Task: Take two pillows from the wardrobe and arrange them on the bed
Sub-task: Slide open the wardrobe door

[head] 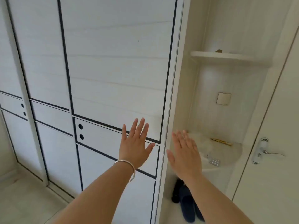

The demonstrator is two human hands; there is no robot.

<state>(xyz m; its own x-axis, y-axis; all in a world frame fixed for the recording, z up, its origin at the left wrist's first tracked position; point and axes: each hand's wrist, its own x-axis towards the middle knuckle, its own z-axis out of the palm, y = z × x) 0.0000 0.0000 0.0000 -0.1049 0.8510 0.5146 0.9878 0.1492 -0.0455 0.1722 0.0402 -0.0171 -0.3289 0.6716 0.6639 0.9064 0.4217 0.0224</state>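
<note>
Because the wardrobe is closed, both of the person's bare hands reach toward its right-hand sliding door, apparently to push it aside. The left hand is spread flat, fingers fanned and pointing up, palm facing the door panel near its right edge; it looks pressed against the surface or just short of it, and I cannot tell which. A thin silver bangle circles that wrist. The right hand is also flat and empty, fingers together, hovering just beside the door's outer frame, grasping nothing. A flat palm suits a door like this, which shows no handle where the hands are, only two dark round holes farther left.

The wardrobe fills the left and middle of the view: tall white panels outlined by thin dark lines, with a narrow horizontal band at about hand level. The pillows are not visible; presumably they lie behind these doors. No bed is in view either.

To the right of the wardrobe stands a cream corner unit with curved shelves, a wall switch, a blister pack of pills on the lower shelf, and dark blue slippers on the floor. Farther right is a room door with a lever handle.
</note>
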